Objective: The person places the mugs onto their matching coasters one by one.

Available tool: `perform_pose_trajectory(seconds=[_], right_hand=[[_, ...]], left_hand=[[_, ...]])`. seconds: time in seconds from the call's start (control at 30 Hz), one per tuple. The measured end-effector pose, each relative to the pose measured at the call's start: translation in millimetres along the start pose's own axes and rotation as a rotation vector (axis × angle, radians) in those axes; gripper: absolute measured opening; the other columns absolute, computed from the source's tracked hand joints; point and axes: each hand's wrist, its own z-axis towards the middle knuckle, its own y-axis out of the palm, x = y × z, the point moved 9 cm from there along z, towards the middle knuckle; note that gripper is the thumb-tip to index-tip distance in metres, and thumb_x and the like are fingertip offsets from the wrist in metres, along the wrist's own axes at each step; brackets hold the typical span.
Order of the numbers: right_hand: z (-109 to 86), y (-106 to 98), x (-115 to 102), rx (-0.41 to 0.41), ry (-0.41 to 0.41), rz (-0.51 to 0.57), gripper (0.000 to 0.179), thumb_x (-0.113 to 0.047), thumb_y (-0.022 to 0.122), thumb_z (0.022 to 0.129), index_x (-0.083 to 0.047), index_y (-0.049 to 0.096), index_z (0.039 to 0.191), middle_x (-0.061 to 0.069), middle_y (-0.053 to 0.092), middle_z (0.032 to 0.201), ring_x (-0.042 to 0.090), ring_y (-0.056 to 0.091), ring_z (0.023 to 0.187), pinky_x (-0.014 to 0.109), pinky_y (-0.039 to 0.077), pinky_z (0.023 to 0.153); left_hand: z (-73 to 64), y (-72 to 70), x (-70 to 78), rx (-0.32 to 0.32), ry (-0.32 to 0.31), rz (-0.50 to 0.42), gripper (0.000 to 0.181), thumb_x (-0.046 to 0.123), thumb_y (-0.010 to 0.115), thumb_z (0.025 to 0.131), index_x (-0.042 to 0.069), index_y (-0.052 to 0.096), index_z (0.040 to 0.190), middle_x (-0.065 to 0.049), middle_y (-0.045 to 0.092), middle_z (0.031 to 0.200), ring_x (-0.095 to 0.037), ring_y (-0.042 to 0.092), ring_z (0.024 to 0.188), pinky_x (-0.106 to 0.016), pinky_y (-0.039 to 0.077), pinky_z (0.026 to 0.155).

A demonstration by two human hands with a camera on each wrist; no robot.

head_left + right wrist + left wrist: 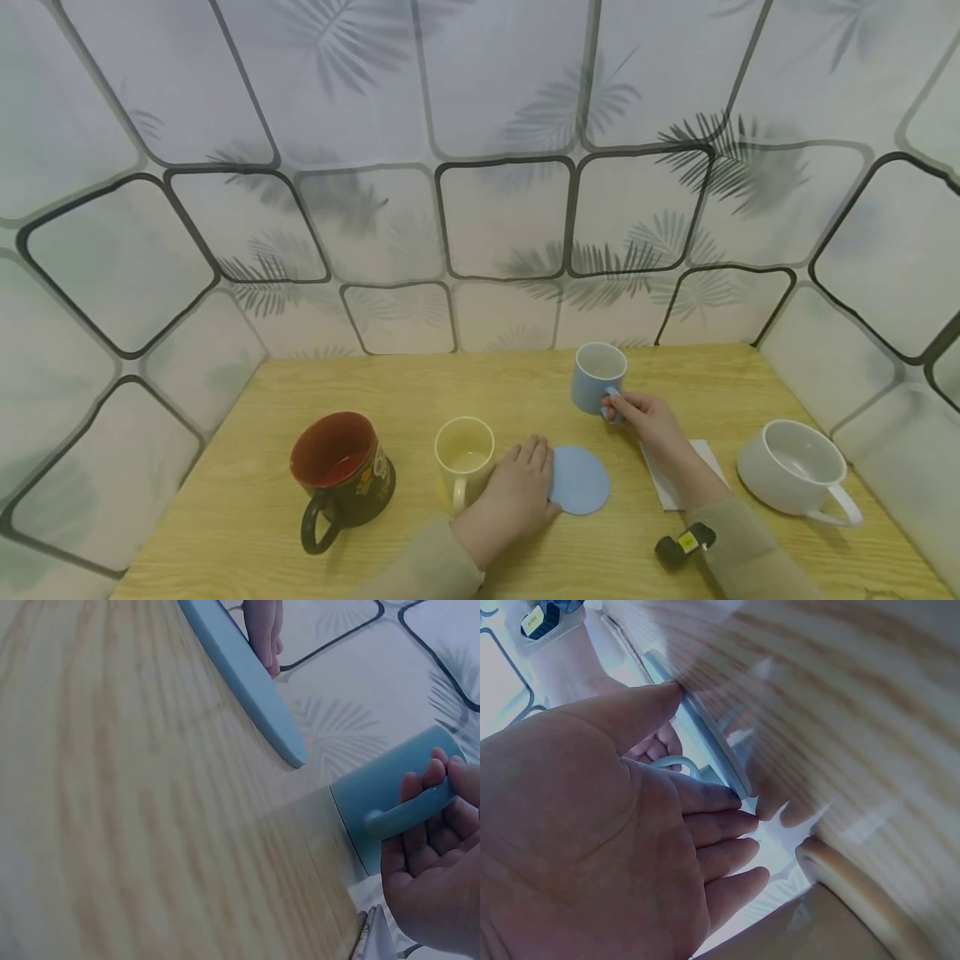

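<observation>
A blue mug stands upright near the back of the wooden table, and my right hand pinches its handle between thumb and fingers. Left of and nearer than this mug lies a round light blue coaster, flat on the wood. My left hand rests at the coaster's left edge, its fingers fairly straight and its thumb at the near side. In the left wrist view, thumb and fingertips touch the coaster's rim. Just left of that hand is a yellow mug, its handle toward me.
A dark mug with a red inside stands at the left of the table. At the right is a wide white mug. A white flat square lies under my right forearm. Patterned curtain walls enclose the back and sides.
</observation>
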Motion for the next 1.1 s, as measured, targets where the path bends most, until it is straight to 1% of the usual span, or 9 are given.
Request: perform_pose_trajectory(seconds=[0.23,0.47,0.73,0.8,0.9,1.03,1.1], right_hand=[[0.0,0.1,-1.9,0.035,-0.005,0.011,0.032,-0.025,0.056,0.112,0.001,0.075,0.111,-0.015,0.071,0.083,0.000,0.064,0.096,0.014,0.054,0.089],[-0.9,1.5,-3.8,0.043,-0.013,0.044,0.033,-0.024,0.055,0.112,0.002,0.075,0.112,-0.016,0.069,0.082,0.001,0.062,0.089,0.015,0.053,0.088],[-5.3,2.4,-6.0,0.044,0.011,0.054,0.032,-0.024,0.057,0.112,0.002,0.076,0.113,-0.014,0.070,0.085,0.000,0.062,0.093,0.013,0.053,0.088],[-6.8,2.8,-6.3,0.043,0.016,0.063,0.030,-0.024,0.057,0.111,-0.001,0.077,0.111,-0.014,0.071,0.087,0.000,0.062,0.094,0.013,0.054,0.088],[-9.0,3.3,-7.1,0.043,0.018,0.077,0.028,-0.023,0.059,0.111,-0.006,0.079,0.101,-0.014,0.073,0.091,0.000,0.064,0.097,0.012,0.053,0.090],[-12.3,4.9,-10.2,0.036,0.009,0.086,0.029,-0.024,0.059,0.111,-0.013,0.079,0.092,-0.017,0.075,0.095,-0.001,0.065,0.103,0.010,0.053,0.092],[-14.0,5.8,-12.4,0.032,0.000,0.087,0.031,-0.024,0.059,0.111,-0.013,0.079,0.089,-0.018,0.076,0.096,-0.001,0.065,0.104,0.010,0.052,0.093]], left_hand=[[0.5,0.6,-0.3,-0.001,0.002,0.004,0.081,0.066,0.054,0.102,0.014,0.043,0.163,-0.003,0.040,0.171,-0.017,0.036,0.161,-0.031,0.038,0.129],[0.1,-0.7,0.0,0.002,0.004,-0.015,0.081,0.065,0.057,0.102,0.012,0.044,0.162,-0.005,0.041,0.171,-0.018,0.037,0.160,-0.032,0.037,0.129],[-0.2,-0.1,-0.3,0.007,0.005,-0.024,0.081,0.066,0.056,0.102,0.012,0.044,0.162,-0.004,0.040,0.171,-0.018,0.036,0.160,-0.031,0.037,0.130],[-0.2,0.1,-0.2,0.009,0.005,-0.024,0.081,0.066,0.055,0.102,0.012,0.044,0.162,-0.004,0.040,0.171,-0.018,0.036,0.160,-0.031,0.037,0.130],[-0.2,0.3,-0.3,0.007,0.005,-0.021,0.082,0.067,0.055,0.102,0.013,0.044,0.162,-0.003,0.040,0.171,-0.017,0.036,0.160,-0.031,0.037,0.130],[-0.5,-0.3,-0.4,0.008,0.003,-0.017,0.082,0.066,0.056,0.102,0.013,0.044,0.162,-0.003,0.041,0.171,-0.017,0.036,0.160,-0.031,0.037,0.129],[-0.9,-0.4,-0.4,0.009,0.002,-0.015,0.082,0.067,0.056,0.101,0.013,0.044,0.162,-0.003,0.041,0.171,-0.017,0.037,0.160,-0.031,0.037,0.129]])
